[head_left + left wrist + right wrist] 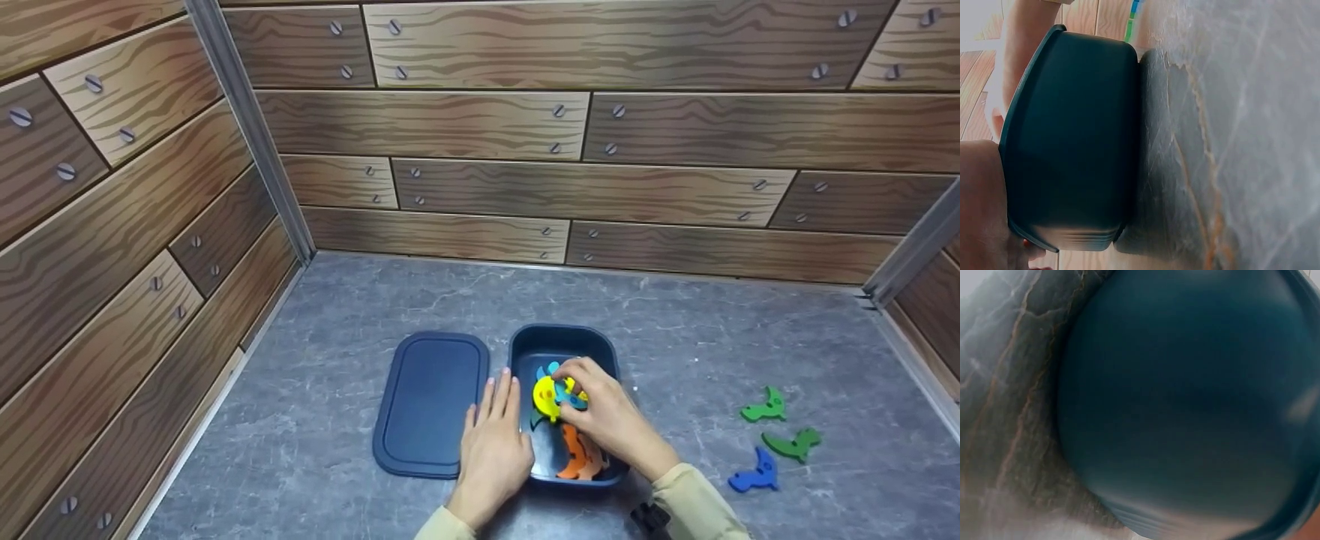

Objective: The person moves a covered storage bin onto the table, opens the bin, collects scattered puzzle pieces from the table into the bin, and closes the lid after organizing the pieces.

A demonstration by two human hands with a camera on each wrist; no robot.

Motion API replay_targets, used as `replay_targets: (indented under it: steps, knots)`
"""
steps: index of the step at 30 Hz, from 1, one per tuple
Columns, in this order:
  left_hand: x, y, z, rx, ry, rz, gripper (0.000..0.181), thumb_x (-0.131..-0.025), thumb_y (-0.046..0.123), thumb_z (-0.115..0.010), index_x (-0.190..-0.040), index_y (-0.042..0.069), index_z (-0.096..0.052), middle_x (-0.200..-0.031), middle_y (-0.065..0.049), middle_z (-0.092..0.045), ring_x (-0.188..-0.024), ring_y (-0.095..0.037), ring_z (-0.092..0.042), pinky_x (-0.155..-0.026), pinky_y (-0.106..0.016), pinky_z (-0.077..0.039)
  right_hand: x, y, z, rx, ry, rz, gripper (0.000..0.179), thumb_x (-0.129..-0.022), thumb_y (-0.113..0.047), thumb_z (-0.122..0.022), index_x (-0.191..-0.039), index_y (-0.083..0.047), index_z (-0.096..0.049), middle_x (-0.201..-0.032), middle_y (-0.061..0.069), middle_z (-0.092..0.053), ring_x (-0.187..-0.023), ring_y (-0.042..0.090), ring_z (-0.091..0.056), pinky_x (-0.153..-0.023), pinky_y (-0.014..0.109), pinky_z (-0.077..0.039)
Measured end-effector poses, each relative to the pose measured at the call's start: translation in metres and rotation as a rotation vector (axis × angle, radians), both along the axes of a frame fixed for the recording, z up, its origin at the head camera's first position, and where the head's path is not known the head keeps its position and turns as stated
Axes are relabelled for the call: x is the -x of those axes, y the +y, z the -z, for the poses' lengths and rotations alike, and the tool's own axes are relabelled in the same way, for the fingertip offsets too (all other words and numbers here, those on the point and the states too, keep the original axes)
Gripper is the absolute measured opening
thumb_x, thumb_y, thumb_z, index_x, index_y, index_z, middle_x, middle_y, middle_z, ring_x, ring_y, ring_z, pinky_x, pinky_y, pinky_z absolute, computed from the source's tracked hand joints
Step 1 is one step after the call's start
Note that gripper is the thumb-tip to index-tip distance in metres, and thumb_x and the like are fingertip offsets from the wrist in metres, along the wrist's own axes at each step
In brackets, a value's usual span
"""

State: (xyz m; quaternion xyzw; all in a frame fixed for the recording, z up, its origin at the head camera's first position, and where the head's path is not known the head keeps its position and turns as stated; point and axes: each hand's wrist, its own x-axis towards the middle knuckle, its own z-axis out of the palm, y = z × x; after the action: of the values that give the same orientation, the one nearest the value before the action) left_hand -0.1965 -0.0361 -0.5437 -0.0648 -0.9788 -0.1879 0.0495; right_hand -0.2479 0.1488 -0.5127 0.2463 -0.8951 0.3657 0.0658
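A dark blue box (559,339) stands lidless on the grey surface, holding colourful flat animal-shaped pieces. My left hand (493,454) lies along its left rim, fingers straight. Inside the box, my right hand (619,424) pinches a light blue piece (571,396) between thumb and curled fingers, partly hidden by them. Just left of those fingertips is a yellow piece (545,397). Orange pieces (574,457) lie at the near end of the box. The box's outer wall (1072,135) fills much of both wrist views, where the pieces inside are hidden.
The box's flat blue lid (431,405) lies to its left. Off to the right are a light green piece (765,406), a dark green piece (795,445) and a blue piece (756,474). Wood-patterned walls (480,187) enclose the surface.
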Motion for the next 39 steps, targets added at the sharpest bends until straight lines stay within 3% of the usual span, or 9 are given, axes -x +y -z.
replay_targets:
  steps: [11, 17, 28, 34, 39]
  knots:
    - [-0.0004, -0.0002, 0.0011, 0.001, 0.007, -0.002, 0.067, -0.094, 0.024, -0.055, -0.156, 0.013, -0.030, -0.163, 0.002, -0.016, -0.149, -0.022, -0.015, -0.113, -0.055, -0.026, 0.0004, -0.0029, -0.0014, -0.078, 0.033, 0.012, 0.034, -0.081, -0.008, -0.071, -0.114, -0.013, -0.066, -0.112, -0.006, -0.055, -0.090, 0.011, -0.058, -0.077, 0.032, -0.054]
    - [0.0003, -0.0006, 0.0022, -0.010, 0.001, 0.001, 0.066, -0.095, 0.023, -0.054, -0.156, 0.013, -0.031, -0.163, 0.002, -0.017, -0.149, -0.022, -0.015, -0.113, -0.055, -0.026, 0.0003, -0.0059, -0.0021, -0.078, 0.070, 0.005, 0.035, -0.080, -0.008, -0.069, -0.114, -0.014, -0.066, -0.112, -0.006, -0.057, -0.090, 0.012, -0.059, -0.076, 0.032, -0.054]
    - [0.0010, -0.0004, 0.0011, -0.023, 0.006, 0.002, 0.067, -0.094, 0.023, -0.055, -0.156, 0.013, -0.031, -0.163, 0.002, -0.016, -0.149, -0.021, -0.014, -0.113, -0.056, -0.026, 0.0031, -0.0075, -0.0018, -0.076, 0.062, -0.004, 0.033, -0.081, -0.010, -0.070, -0.114, -0.013, -0.067, -0.111, -0.006, -0.057, -0.090, 0.013, -0.059, -0.076, 0.032, -0.054]
    - [0.0016, 0.0000, 0.0017, -0.010, 0.007, 0.003, 0.067, -0.094, 0.024, -0.055, -0.156, 0.013, -0.030, -0.163, 0.002, -0.016, -0.149, -0.022, -0.014, -0.113, -0.056, -0.026, 0.0027, -0.0066, 0.0014, -0.085, 0.047, 0.003, 0.040, -0.082, -0.012, -0.075, -0.121, -0.012, -0.066, -0.125, 0.002, -0.057, -0.107, 0.020, -0.058, -0.088, 0.040, -0.052]
    - [0.0019, -0.0001, 0.0011, 0.003, 0.009, -0.001, 0.068, -0.094, 0.025, -0.056, -0.156, 0.013, -0.031, -0.163, 0.001, -0.017, -0.149, -0.022, -0.015, -0.113, -0.055, -0.026, 0.0012, -0.0019, 0.0001, -0.066, 0.088, 0.031, 0.038, -0.082, -0.011, -0.076, -0.119, -0.013, -0.067, -0.129, 0.005, -0.056, -0.116, 0.023, -0.055, -0.093, 0.043, -0.050]
